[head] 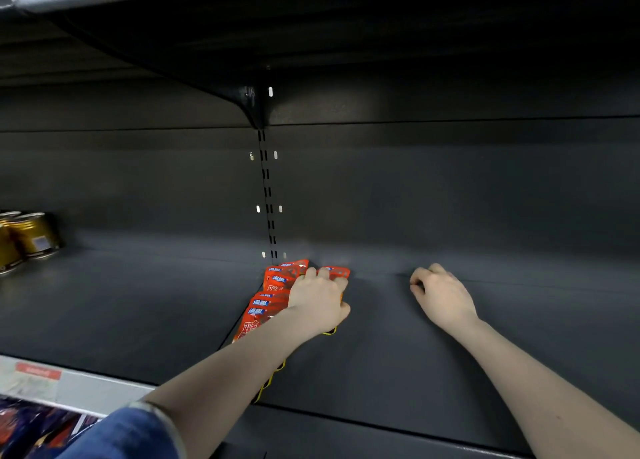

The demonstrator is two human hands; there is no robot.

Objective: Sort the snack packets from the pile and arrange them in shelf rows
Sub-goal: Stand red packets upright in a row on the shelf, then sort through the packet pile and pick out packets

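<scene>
A row of red snack packets [273, 296] with blue labels lies overlapping on the dark shelf [381, 354], running from the back wall toward the front. My left hand [318, 301] lies over the far end of that row, its fingers curled round the rearmost red packet [337, 271]. Yellow-edged packet corners [278, 367] show from under my left forearm. My right hand [441, 294] rests on the bare shelf to the right, fingers loosely curled and holding nothing.
Gold tins [31, 237] stand at the far left of the shelf. A slotted upright [268, 195] runs up the back wall, with a bracket and another shelf overhead. A price strip [52, 382] edges the shelf front at lower left, with dark packets [31, 427] below.
</scene>
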